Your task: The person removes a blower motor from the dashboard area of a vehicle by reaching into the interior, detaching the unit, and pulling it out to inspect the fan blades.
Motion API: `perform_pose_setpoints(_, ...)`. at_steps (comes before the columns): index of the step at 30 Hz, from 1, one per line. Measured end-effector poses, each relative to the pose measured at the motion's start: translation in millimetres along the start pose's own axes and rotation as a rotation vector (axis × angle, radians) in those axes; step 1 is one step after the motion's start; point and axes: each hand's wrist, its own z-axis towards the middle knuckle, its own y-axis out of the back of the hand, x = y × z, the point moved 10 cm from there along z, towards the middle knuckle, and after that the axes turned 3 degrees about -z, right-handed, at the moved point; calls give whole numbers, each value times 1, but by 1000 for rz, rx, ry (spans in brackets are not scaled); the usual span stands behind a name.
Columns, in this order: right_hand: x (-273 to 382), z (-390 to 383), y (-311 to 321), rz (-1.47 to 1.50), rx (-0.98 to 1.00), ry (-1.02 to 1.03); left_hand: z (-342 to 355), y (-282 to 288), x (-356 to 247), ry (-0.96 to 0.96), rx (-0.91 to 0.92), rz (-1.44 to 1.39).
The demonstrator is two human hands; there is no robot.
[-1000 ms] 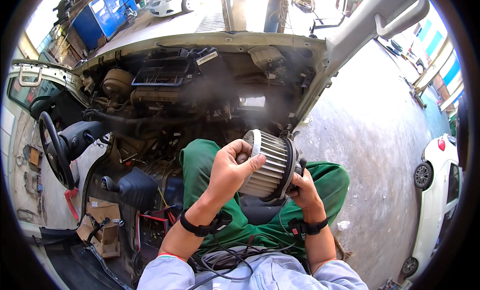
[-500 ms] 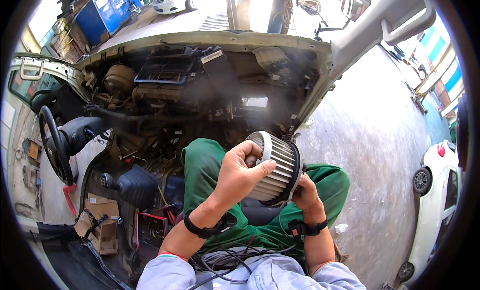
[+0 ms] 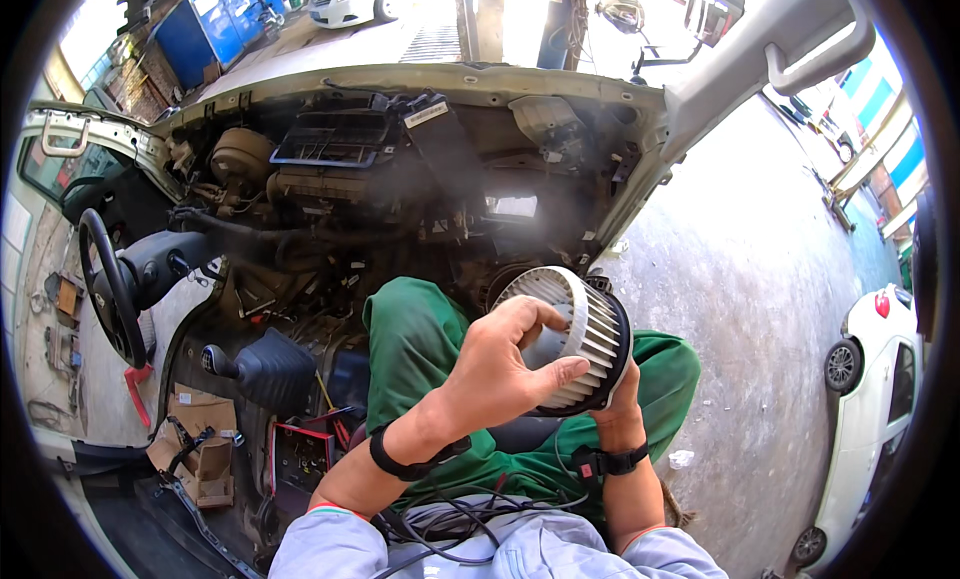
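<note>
White plastic blower fan wheel (image 3: 580,334) sits above the person's green-trousered lap (image 3: 420,349), before the stripped dashboard cavity (image 3: 400,189). Left hand (image 3: 495,374) curls fingers (image 3: 535,314) over its open face; right hand (image 3: 620,404) grips underneath, fingers hidden.

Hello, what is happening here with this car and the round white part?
A person in green trousers sits at the open side of a vehicle whose dashboard is taken apart. Both bare hands hold a round white blower fan wheel above the lap: the left hand grips its face and rim, the right hand supports it from below. The steering wheel is at the left.
</note>
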Motion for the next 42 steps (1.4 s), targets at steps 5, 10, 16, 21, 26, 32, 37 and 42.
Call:
perform_pose_setpoints(5,10,-10,7,65,50,50,7,21,16,26,-65,31)
perform_pose_setpoints(10,4,-13,14,29,21,11,0,3,25,-26,207,267)
perform_pose_setpoints(16,10,-16,7,-66,-107,48,-2,-8,20,52,334,257)
perform_pose_setpoints(21,10,-17,-1,-118,-76,37,-1,-5,16,22,315,300)
perform_pose_setpoints(26,10,-11,-8,-154,-42,28,-1,-6,28,98,300,298)
perform_pose_setpoints(32,13,-17,-6,-176,-49,36,-2,-18,25,24,238,138)
perform_pose_setpoints(37,15,-14,-10,-189,-32,44,2,-22,26,99,207,-56)
perform_pose_setpoints(42,14,-16,0,-102,-7,70,2,-25,27,16,214,-63)
